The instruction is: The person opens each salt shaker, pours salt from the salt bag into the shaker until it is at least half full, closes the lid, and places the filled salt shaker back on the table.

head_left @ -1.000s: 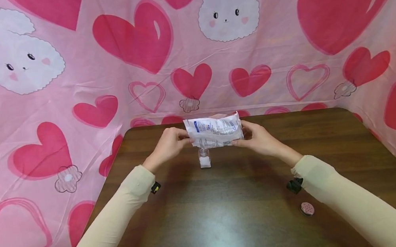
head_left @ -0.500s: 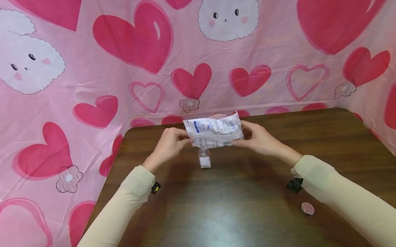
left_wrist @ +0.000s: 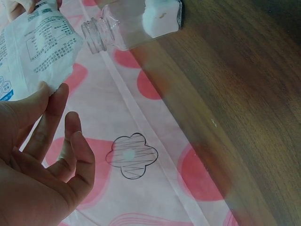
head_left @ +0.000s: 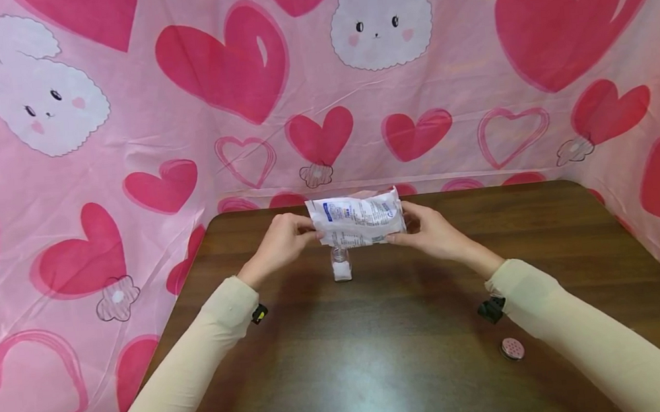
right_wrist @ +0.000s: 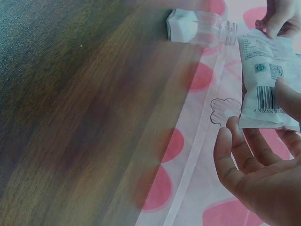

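A white plastic packet with blue and black print (head_left: 361, 219) is held level above the table by both hands. My left hand (head_left: 282, 240) pinches its left corner between thumb and forefinger; the other fingers stay loosely bent and off it in the left wrist view. At the opposite end my right hand (head_left: 430, 229) grips the packet, thumb on the printed side with the barcode. Just beneath the left corner stands a clear glass jar (head_left: 342, 270), upright, its threaded neck uncapped. White powder (right_wrist: 183, 29) fills its lower part. Whether anything flows from the packet cannot be seen.
A round pink lid with holes (head_left: 512, 349) lies near the right forearm. The brown wooden table (head_left: 345, 364) ends at a pink heart-and-rabbit cloth (head_left: 318, 81) behind and on both sides. Dark wrist cameras (head_left: 491, 310) hang under the sleeves.
Both hands, the packet and the jar stay in place. Only the cloth on the left has shifted slightly to the right.
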The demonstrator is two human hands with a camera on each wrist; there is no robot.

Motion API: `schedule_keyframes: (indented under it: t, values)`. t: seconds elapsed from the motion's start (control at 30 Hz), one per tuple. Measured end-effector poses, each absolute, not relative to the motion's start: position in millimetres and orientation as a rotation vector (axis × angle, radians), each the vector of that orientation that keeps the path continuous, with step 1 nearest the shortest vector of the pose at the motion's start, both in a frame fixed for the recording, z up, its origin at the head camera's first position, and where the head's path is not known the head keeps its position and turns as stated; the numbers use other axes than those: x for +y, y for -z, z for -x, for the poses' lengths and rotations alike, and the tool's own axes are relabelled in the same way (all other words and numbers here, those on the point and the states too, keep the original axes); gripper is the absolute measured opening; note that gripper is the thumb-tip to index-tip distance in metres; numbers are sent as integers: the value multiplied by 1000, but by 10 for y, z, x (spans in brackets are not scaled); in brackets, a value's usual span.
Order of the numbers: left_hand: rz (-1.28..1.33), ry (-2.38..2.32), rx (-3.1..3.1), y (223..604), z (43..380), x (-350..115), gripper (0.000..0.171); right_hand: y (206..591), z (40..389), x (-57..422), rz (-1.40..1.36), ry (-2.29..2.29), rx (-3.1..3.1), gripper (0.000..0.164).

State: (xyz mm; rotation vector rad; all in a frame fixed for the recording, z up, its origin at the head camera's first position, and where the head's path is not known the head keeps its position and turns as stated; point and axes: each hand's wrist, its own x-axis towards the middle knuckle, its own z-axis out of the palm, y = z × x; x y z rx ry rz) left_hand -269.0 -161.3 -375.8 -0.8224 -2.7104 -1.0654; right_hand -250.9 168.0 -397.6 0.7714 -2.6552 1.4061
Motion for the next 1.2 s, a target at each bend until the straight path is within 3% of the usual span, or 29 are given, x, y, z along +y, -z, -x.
schedule_keyframes:
  t: [1.2]
  values:
    - [834, 1040, -2698, 3759, 2711, -1618, 5, 3953, 2510, 1646, -740, -1396, -2660, 56]
